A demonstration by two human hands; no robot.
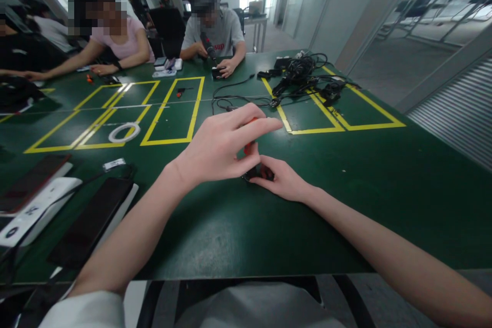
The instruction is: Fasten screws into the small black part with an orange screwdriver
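Observation:
My left hand (223, 146) is raised above the green table, its fingers curled round an upright red-orange piece (249, 148) that looks like a tool handle. Most of that piece is hidden behind the fingers. Close below, my right hand (283, 179) rests at the table and pinches a small black object (252, 173) between thumb and fingers. The red handle stands right above the black object; whether they touch is hidden by my left hand.
Yellow tape rectangles (172, 141) mark the green table (346, 205). A white tape ring (124, 132) lies left, beyond a phone (94, 220) and a white power strip (40, 210). Tangled black cables (302, 74) lie at the back right. Co-workers (215, 31) sit across the table.

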